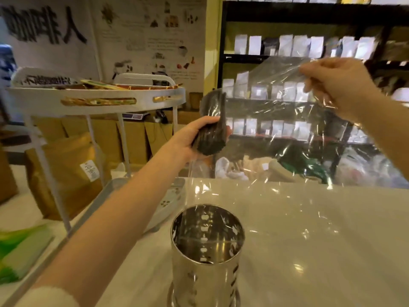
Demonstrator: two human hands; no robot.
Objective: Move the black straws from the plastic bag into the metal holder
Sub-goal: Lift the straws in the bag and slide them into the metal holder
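Observation:
My left hand (194,138) grips a bundle of black straws (213,127), held upright above the counter, their lower ends showing under my palm. My right hand (336,85) is raised to the right and pinches the upper edge of the clear plastic bag (287,120), which hangs down between my hands and drapes toward the counter. Whether the straws' upper part is still inside the bag I cannot tell. The shiny perforated metal holder (208,262) stands upright on the white counter below my hands, and I see no straws inside it.
A white two-tier rack (95,98) with gold handles stands at the left, brown paper bags (66,173) under it. A grey tray (115,189) lies left of the holder. Black shelves (287,54) with packets fill the back right. A green-white sheet (20,251) lies at far left.

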